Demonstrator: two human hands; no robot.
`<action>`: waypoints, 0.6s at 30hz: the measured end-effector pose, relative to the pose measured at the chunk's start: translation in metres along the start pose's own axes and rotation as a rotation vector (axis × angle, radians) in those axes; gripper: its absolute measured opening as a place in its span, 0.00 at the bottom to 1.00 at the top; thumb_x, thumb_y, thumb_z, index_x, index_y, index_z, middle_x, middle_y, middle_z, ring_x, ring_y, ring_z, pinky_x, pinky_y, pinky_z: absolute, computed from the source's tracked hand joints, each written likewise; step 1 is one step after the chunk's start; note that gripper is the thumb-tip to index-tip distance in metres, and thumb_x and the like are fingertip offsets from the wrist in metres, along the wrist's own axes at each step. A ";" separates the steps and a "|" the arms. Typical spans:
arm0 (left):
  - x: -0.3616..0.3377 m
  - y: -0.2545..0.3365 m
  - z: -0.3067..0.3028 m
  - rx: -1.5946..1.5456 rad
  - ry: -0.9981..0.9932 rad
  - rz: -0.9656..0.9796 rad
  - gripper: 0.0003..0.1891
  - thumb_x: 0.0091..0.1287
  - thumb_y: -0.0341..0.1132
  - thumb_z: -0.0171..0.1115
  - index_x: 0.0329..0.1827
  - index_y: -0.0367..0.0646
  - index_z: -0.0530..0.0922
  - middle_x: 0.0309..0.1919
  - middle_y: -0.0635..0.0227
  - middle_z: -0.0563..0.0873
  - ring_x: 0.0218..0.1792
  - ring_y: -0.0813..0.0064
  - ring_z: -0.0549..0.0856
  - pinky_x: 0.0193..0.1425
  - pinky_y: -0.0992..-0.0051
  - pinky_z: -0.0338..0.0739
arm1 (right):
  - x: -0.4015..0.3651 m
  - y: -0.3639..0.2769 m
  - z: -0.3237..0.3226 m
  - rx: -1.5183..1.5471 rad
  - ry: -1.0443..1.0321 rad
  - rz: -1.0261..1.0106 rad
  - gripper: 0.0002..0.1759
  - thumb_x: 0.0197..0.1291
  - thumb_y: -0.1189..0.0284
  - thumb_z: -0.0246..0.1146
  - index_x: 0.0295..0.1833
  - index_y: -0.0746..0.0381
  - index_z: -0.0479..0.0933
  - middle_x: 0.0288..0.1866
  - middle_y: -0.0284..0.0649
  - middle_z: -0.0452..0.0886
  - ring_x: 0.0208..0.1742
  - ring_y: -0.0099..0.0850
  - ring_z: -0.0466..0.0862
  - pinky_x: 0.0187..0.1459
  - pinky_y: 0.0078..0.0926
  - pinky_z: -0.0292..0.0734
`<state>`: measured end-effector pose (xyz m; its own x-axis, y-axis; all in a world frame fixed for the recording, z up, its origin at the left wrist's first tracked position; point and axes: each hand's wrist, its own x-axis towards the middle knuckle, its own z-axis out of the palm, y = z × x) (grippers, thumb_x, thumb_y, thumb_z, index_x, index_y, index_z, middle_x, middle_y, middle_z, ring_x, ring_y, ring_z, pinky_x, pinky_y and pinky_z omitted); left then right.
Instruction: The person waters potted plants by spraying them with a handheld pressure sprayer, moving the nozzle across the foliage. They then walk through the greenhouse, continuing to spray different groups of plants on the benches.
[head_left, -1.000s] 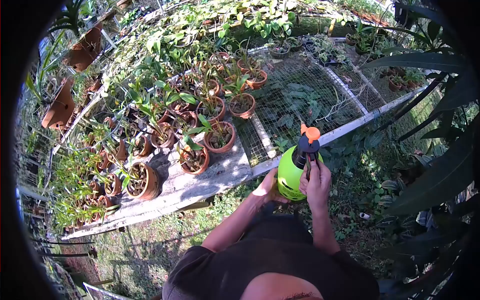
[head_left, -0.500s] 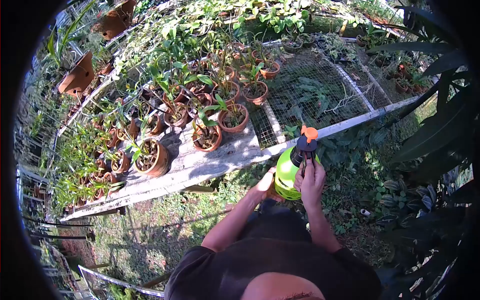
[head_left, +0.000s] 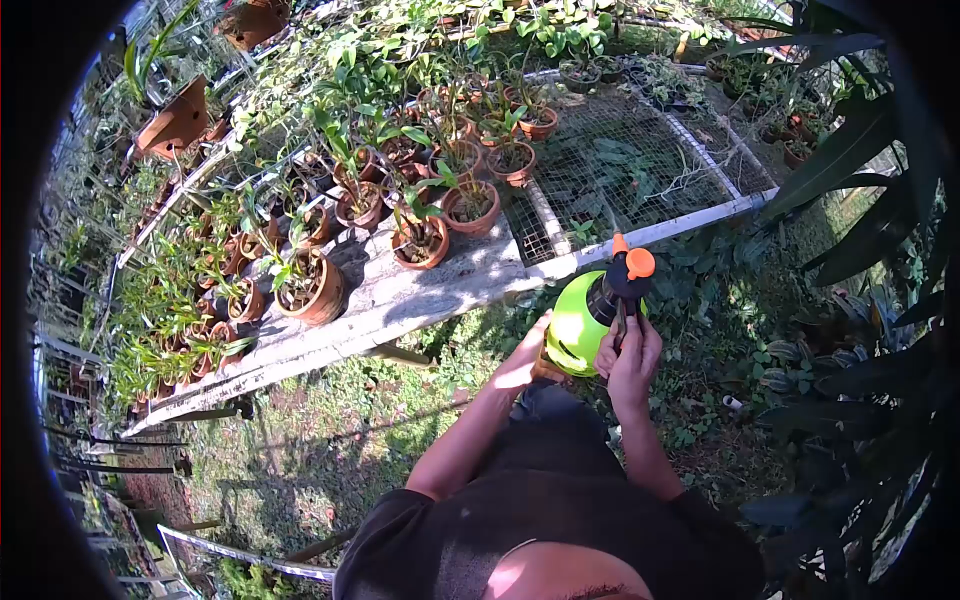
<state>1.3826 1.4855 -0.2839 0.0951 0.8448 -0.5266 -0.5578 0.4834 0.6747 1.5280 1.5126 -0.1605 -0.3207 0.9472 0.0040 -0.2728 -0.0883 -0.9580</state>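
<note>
A lime-green pump sprayer [head_left: 572, 328] with a black head and orange nozzle and knob is held between my hands, in front of my body. It leans to the right, its nozzle pointing away from me toward the bench. My right hand [head_left: 630, 360] is closed around the black handle below the head. Against the left side of the green bottle, my left hand [head_left: 528, 358] supports it low down; some of its fingers are hidden behind the bottle. Just beyond the sprayer runs the front edge of the bench [head_left: 400, 335].
Several clay pots [head_left: 312, 290] with plants stand on the bench's left part. Wire mesh [head_left: 630, 170] covers its right part. Hanging pots [head_left: 175, 120] are at upper left. Dark long leaves [head_left: 850, 160] crowd the right side. Grass [head_left: 330, 440] lies underfoot.
The sprayer has risen slightly and its head has tipped to the right. Both hands have moved with it, still holding on. The view has shifted a little.
</note>
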 end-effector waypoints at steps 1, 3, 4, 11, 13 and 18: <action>-0.006 -0.004 -0.001 -0.015 -0.013 0.054 0.32 0.68 0.63 0.38 0.66 0.53 0.61 0.49 0.62 0.81 0.39 0.62 0.86 0.26 0.66 0.85 | -0.001 0.004 -0.001 -0.007 -0.019 0.009 0.15 0.72 0.65 0.43 0.33 0.60 0.64 0.13 0.29 0.58 0.10 0.17 0.56 0.12 0.18 0.52; -0.008 -0.019 -0.011 0.006 0.001 -0.015 0.34 0.67 0.64 0.38 0.67 0.51 0.62 0.52 0.61 0.80 0.40 0.63 0.86 0.27 0.68 0.84 | -0.004 0.009 0.000 0.004 -0.046 0.061 0.15 0.72 0.65 0.43 0.33 0.61 0.64 0.13 0.29 0.59 0.10 0.17 0.57 0.12 0.18 0.52; -0.012 -0.026 -0.017 0.017 -0.019 -0.029 0.34 0.67 0.64 0.37 0.68 0.51 0.61 0.53 0.61 0.80 0.40 0.64 0.86 0.27 0.68 0.84 | -0.007 0.012 0.000 0.009 -0.058 0.089 0.15 0.72 0.65 0.43 0.33 0.61 0.65 0.13 0.29 0.59 0.10 0.17 0.57 0.12 0.19 0.53; -0.014 -0.075 -0.040 -0.081 0.147 -0.234 0.37 0.66 0.65 0.27 0.63 0.48 0.70 0.50 0.56 0.82 0.47 0.55 0.81 0.40 0.52 0.78 | -0.024 0.039 0.010 -0.478 -0.027 -0.290 0.13 0.69 0.71 0.46 0.33 0.64 0.69 0.17 0.30 0.66 0.16 0.17 0.68 0.17 0.18 0.61; -0.019 -0.078 -0.038 -0.126 0.171 -0.220 0.39 0.65 0.68 0.30 0.62 0.46 0.71 0.42 0.57 0.85 0.35 0.64 0.87 0.25 0.67 0.85 | -0.027 0.037 0.012 -0.376 -0.063 -0.184 0.13 0.70 0.70 0.46 0.35 0.65 0.71 0.18 0.30 0.67 0.18 0.18 0.69 0.19 0.18 0.62; -0.042 -0.033 -0.012 0.001 0.146 -0.031 0.39 0.66 0.67 0.28 0.66 0.47 0.66 0.49 0.58 0.83 0.39 0.63 0.85 0.34 0.65 0.82 | -0.029 0.024 0.004 -0.083 -0.217 0.017 0.13 0.70 0.68 0.49 0.44 0.68 0.72 0.21 0.35 0.69 0.17 0.21 0.67 0.20 0.21 0.63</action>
<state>1.3870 1.4310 -0.2905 -0.0090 0.7869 -0.6170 -0.5559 0.5090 0.6573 1.5274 1.4819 -0.1822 -0.5141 0.8567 0.0409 -0.1932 -0.0692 -0.9787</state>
